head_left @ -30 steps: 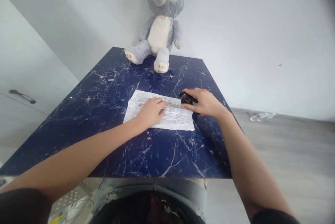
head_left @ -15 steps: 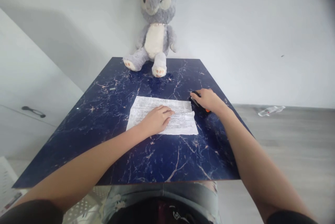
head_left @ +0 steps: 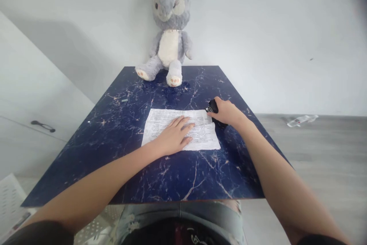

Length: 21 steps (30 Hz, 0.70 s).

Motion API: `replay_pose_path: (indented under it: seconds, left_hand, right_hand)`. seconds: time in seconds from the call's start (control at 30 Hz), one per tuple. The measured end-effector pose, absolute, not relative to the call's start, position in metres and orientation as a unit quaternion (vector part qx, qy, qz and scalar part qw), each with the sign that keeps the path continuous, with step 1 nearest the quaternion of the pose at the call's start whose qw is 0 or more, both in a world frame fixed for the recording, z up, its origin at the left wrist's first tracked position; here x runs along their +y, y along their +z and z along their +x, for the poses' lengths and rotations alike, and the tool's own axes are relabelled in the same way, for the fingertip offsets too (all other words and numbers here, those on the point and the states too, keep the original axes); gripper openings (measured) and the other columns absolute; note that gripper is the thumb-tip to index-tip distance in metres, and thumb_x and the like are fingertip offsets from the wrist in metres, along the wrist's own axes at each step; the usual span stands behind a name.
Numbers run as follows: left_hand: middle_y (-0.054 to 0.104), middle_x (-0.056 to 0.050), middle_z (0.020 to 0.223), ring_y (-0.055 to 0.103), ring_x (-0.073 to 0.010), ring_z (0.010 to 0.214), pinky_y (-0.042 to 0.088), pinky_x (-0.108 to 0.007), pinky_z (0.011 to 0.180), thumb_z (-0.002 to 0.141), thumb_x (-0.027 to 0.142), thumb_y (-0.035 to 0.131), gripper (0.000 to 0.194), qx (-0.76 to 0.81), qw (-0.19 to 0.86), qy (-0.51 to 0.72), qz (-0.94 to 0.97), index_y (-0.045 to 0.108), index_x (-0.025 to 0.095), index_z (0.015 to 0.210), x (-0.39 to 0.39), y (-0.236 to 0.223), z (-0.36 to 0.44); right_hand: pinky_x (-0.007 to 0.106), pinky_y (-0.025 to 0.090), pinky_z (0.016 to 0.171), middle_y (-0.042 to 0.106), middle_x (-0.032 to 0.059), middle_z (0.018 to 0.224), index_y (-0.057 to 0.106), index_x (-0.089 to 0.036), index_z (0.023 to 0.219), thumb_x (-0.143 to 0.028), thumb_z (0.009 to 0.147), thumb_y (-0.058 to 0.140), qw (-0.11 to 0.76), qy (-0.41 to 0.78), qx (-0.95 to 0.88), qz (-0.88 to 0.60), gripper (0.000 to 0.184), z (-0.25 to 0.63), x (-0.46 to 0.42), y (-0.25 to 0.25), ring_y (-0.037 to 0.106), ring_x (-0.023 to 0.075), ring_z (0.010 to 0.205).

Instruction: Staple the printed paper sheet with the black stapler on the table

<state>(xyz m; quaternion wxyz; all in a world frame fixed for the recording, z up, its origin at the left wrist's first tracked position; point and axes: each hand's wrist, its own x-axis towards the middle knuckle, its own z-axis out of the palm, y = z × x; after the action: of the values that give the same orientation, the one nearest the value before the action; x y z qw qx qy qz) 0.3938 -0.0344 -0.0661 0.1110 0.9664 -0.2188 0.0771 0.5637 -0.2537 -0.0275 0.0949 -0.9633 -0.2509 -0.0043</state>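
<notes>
A creased sheet of printed paper (head_left: 200, 136) lies on the dark blue marbled table (head_left: 172, 178). My left hand (head_left: 174, 134) rests flat on the sheet, fingers spread. At the sheet's upper right corner, my right hand (head_left: 225, 111) is wrapped round a black stapler (head_left: 213, 105). Its silvery front end points left and meets the paper's edge. The palm and fingers cover most of the stapler's body, and I cannot tell whether the paper lies between its jaws.
A grey plush rabbit (head_left: 170, 48) sits at the table's far edge against the wall. One small pale piece (head_left: 124, 100) lies on the table's left side. A white cabinet (head_left: 23, 96) stands at left. Clear plastic packaging (head_left: 302, 120) is on the floor at right.
The stapler has turned and shifted slightly left, bringing its front end to the paper's corner. My left fingers have spread wider on the sheet. The view has moved slightly.
</notes>
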Motion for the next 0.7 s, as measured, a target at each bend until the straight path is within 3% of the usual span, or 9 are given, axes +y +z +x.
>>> replay_pose_path:
  seconds: [0.1, 0.2, 0.3, 0.4, 0.5, 0.7]
  left_hand:
    - [0.032, -0.011, 0.161, 0.025, -0.0336, 0.150, 0.025, -0.051, 0.123, 0.103, 0.046, 0.041, 0.053, -0.213, 0.118, 0.068, 0.968, 0.042, 0.022, 0.150, -0.034, -0.067, 0.394]
    - [0.034, -0.010, 0.160, 0.026, -0.0336, 0.150, 0.026, -0.052, 0.122, 0.101, 0.045, 0.045, 0.051, -0.212, 0.152, 0.070, 0.963, 0.044, 0.023, 0.148, -0.035, -0.067, 0.394]
    - [0.045, -0.010, 0.152, 0.039, -0.0298, 0.142, 0.034, -0.049, 0.117, 0.101, 0.040, 0.048, 0.042, -0.194, 0.248, 0.103, 0.944, 0.052, 0.023, 0.138, -0.032, -0.065, 0.398]
    - [0.064, -0.008, 0.122, 0.059, -0.0214, 0.115, 0.047, -0.040, 0.102, 0.103, 0.028, 0.037, 0.028, -0.080, 0.383, 0.214, 0.895, 0.062, 0.021, 0.114, -0.017, -0.063, 0.409]
    - [0.066, -0.005, 0.097, 0.061, -0.0191, 0.095, 0.048, -0.036, 0.089, 0.101, 0.019, 0.035, 0.028, 0.048, 0.437, 0.317, 0.841, 0.062, 0.020, 0.094, 0.006, -0.063, 0.421]
    - [0.064, -0.003, 0.090, 0.059, -0.0178, 0.084, 0.045, -0.032, 0.079, 0.097, 0.014, 0.037, 0.025, 0.046, 0.447, 0.330, 0.830, 0.060, 0.020, 0.089, 0.013, -0.061, 0.426]
  right_hand:
    - [0.035, 0.039, 0.066, 0.065, 0.0160, 0.088, 0.057, -0.013, 0.114, -0.036, 0.084, 0.060, 0.107, -0.010, -0.228, -0.968, 0.038, 0.563, -0.255, -0.027, 0.059, 0.0264, 0.073]
    - [0.035, 0.038, 0.065, 0.063, 0.0152, 0.084, 0.056, -0.012, 0.110, -0.035, 0.086, 0.056, 0.151, -0.076, -0.188, -0.968, 0.033, 0.555, -0.254, -0.013, 0.057, 0.0258, 0.072]
    - [0.033, 0.036, 0.063, 0.063, 0.0105, 0.079, 0.057, -0.016, 0.099, -0.037, 0.086, 0.057, 0.218, -0.105, -0.235, -0.941, 0.025, 0.535, -0.248, 0.009, 0.056, 0.0230, 0.070]
    - [0.030, 0.036, 0.061, 0.063, 0.0048, 0.077, 0.055, -0.020, 0.087, -0.038, 0.085, 0.060, 0.269, -0.014, -0.372, -0.888, 0.019, 0.506, -0.233, 0.023, 0.054, 0.0178, 0.067]
    - [0.028, 0.034, 0.060, 0.061, 0.0010, 0.073, 0.053, -0.020, 0.085, -0.033, 0.084, 0.060, 0.282, 0.066, -0.475, -0.831, 0.015, 0.470, -0.211, 0.019, 0.051, 0.0146, 0.063]
    - [0.028, 0.027, 0.058, 0.053, -0.0030, 0.066, 0.047, -0.021, 0.079, -0.022, 0.079, 0.061, 0.266, 0.121, -0.558, -0.777, 0.014, 0.422, -0.182, -0.004, 0.043, 0.0119, 0.058]
